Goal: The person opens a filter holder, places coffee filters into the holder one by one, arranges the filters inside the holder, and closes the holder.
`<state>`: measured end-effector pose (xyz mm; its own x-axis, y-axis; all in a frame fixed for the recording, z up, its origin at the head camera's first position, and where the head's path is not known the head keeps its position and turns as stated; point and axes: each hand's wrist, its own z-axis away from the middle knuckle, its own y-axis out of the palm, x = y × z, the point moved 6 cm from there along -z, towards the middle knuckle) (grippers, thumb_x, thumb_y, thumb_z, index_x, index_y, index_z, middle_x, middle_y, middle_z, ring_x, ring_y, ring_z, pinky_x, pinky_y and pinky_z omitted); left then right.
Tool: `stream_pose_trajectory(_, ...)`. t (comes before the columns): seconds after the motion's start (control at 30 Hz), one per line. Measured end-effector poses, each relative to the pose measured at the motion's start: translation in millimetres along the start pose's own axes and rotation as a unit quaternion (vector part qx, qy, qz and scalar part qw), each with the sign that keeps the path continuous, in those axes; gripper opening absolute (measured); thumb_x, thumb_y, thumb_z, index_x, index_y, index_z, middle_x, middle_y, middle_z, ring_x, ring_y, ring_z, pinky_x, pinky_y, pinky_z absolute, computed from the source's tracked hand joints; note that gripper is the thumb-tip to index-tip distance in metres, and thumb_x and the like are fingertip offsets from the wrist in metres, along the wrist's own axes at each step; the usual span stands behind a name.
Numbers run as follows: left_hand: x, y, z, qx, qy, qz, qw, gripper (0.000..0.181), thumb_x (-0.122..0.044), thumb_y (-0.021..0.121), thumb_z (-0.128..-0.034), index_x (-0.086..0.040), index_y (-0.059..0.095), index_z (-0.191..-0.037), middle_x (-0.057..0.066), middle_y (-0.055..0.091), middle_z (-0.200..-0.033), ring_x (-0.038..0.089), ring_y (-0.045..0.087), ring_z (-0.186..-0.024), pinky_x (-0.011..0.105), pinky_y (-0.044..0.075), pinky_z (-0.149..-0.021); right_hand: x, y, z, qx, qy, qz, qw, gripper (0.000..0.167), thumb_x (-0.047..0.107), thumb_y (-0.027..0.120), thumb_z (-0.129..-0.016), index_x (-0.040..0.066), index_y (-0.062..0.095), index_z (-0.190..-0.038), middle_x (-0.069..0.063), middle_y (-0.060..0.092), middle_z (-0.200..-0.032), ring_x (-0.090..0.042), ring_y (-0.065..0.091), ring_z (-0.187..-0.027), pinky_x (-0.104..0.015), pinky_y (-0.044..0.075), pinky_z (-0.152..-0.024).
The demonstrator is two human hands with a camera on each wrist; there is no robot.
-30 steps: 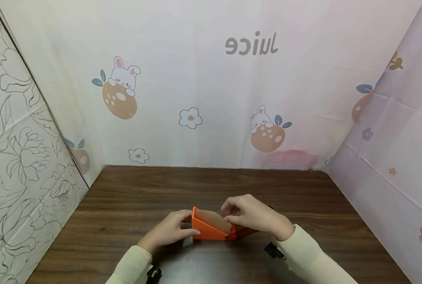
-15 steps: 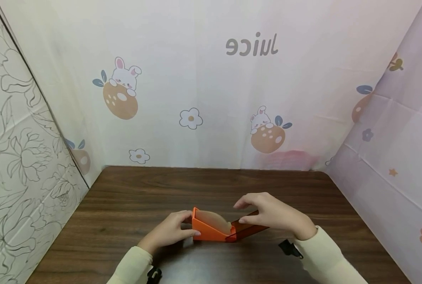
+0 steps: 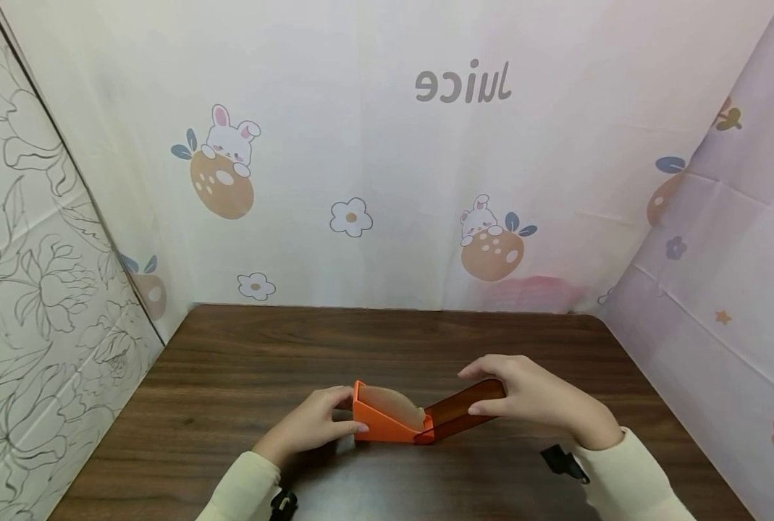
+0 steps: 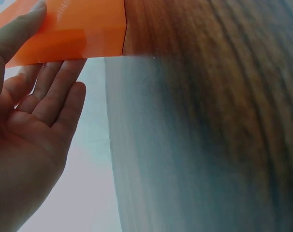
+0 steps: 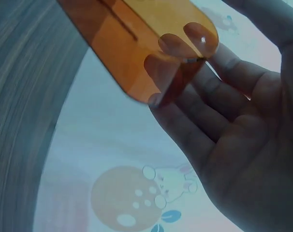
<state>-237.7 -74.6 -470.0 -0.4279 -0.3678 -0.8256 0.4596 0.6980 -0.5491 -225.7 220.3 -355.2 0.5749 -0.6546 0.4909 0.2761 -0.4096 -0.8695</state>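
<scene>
An orange wedge-shaped box [image 3: 387, 422] stands on the table, and a translucent amber lid [image 3: 455, 416] slants up from its low right end. A tan piece with a curved top edge [image 3: 389, 402] sits inside the box; its kind cannot be told. My left hand [image 3: 315, 420] grips the tall left end, thumb on the near side and fingers behind. At the lid's raised free end is my right hand [image 3: 533, 394], its thumb on the near side and its loosely bent fingers beyond. In the right wrist view, several fingertips [image 5: 168, 46] show through the lid.
The dark wood-grain table [image 3: 282, 347] reaches back to a printed curtain [image 3: 387, 145]. More hanging cloth closes off the left and right sides. Each of my wrists bears a small black device [image 3: 564, 463].
My right hand has moved right, from beside the tan piece to the free end of the lid. The left hand and the box have stayed in place.
</scene>
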Motion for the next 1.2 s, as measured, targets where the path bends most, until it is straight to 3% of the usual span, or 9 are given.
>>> stream_pose_trajectory(0.17,0.9,0.1,0.0,-0.001,0.0,-0.002,1.0,0.03,-0.039,0.074,-0.0917,-0.026,0.064,-0.116,-0.013,0.066,-0.114,0.01,0.061,-0.111,0.037,0.052,-0.096,-5.0,-2.1,7.1,-0.003,0.006,-0.026,0.9996,0.047,0.049,0.076,-0.087,0.021,0.066,-0.122,0.005,0.067,-0.113,-0.01,0.062,-0.088,-0.029,0.054,-0.074)
stream_pose_trajectory(0.4,2.3,1.8,0.8,0.001,0.002,-0.008,1.0,0.032,-0.04,0.073,-0.0926,-0.024,0.064,-0.119,-0.013,0.065,-0.115,0.008,0.061,-0.11,0.034,0.052,-0.095,-16.2,-5.6,19.4,-0.006,0.024,-0.011,0.9996,0.054,0.054,0.074,-0.086,0.021,0.064,-0.127,0.004,0.065,-0.122,-0.011,0.062,-0.102,-0.034,0.054,-0.085)
stream_pose_trajectory(0.77,2.5,1.2,1.0,0.002,0.002,-0.006,1.0,0.033,-0.04,0.072,-0.093,-0.023,0.064,-0.121,-0.013,0.065,-0.115,0.009,0.061,-0.11,0.033,0.053,-0.094,-34.1,0.7,32.9,-0.01,0.037,-0.031,0.9988,0.05,0.048,0.076,-0.086,0.021,0.062,-0.126,0.012,0.067,-0.115,-0.012,0.064,-0.106,-0.041,0.055,-0.086)
stream_pose_trajectory(1.2,1.0,-0.1,-0.2,0.003,-0.003,-0.007,1.0,0.032,-0.04,0.072,-0.093,-0.025,0.064,-0.12,-0.012,0.065,-0.117,0.009,0.061,-0.111,0.038,0.052,-0.095,-40.1,5.7,33.2,-0.025,0.032,-0.035,0.9986,0.04,0.041,0.077,-0.087,0.024,0.063,-0.12,0.017,0.067,-0.105,-0.006,0.064,-0.098,-0.031,0.055,-0.079)
